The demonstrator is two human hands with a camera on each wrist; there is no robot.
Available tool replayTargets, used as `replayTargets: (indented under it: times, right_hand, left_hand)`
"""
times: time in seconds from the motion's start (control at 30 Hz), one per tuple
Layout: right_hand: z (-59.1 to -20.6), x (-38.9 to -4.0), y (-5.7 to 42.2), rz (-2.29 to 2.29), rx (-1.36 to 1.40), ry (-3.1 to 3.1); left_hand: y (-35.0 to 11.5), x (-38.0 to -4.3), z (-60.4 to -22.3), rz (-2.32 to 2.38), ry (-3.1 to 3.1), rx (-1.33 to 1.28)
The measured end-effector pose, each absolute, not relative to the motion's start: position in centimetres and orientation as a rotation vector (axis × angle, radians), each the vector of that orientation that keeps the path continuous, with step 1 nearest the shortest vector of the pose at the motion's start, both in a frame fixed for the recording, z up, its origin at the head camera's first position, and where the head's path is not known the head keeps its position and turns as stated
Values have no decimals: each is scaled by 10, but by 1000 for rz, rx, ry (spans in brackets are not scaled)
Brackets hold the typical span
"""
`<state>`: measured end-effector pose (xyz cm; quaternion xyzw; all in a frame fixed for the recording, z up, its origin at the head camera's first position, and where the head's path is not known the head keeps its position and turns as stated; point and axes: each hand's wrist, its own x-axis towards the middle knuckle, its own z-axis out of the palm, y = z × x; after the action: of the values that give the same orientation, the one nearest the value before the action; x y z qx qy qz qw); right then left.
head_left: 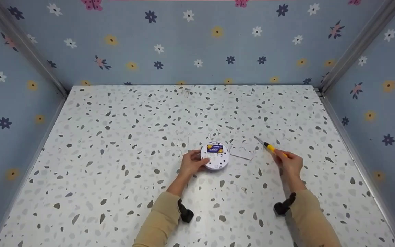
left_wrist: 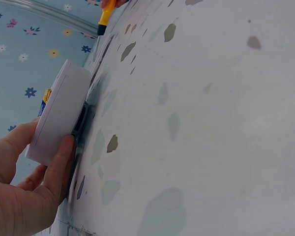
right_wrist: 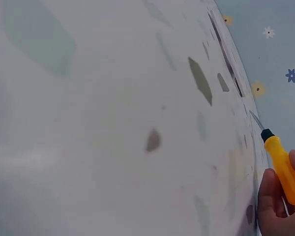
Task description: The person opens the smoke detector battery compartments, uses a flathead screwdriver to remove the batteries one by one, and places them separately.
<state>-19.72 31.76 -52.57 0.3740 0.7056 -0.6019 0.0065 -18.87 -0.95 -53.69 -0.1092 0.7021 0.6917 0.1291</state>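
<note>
Head view: A person works at a white, speckled table [head_left: 115,178] set between floral-print walls [head_left: 197,41]. The left hand [head_left: 191,164] grips a round white device [head_left: 218,158] near the middle of the table, its thumb resting on the face. A blue-and-yellow battery [head_left: 214,149] sits in the device, label showing. Just to the right, a flat white plate [head_left: 242,151] lies on the table, apart from the device. The right hand [head_left: 290,164] holds a yellow-handled screwdriver [head_left: 269,146], shaft angled up and away, beyond the plate. By the look of things, the work stands partway: the battery is in its place and exposed, the plate is off, and the 2 parts remain to be joined if they belong together, which cannot be confirmed here.

Left wrist view: The device appears edge-on, pinched between the thumb and fingers of the left hand, the battery jutting above its face. A dark patch shows beneath; whether the device touches the table cannot be told. The screwdriver is in sight at the top, well apart.

Right wrist view: The right hand's thumb and fingers close around the yellow handle. The device is out of sight in this view.
</note>
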Motion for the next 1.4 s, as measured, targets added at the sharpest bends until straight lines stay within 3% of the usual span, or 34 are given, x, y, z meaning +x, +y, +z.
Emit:
replayTargets:
  times: [0.4, 1.4]
  right_hand:
    - [-526, -193, 316, -1599, 1013, 2433]
    - [-524, -186, 315, -1606, 856, 2588]
  left_hand:
    - [-10, -188, -538, 1995, 2039, -352]
    - [-9, -188, -538, 2014, 2019, -321]
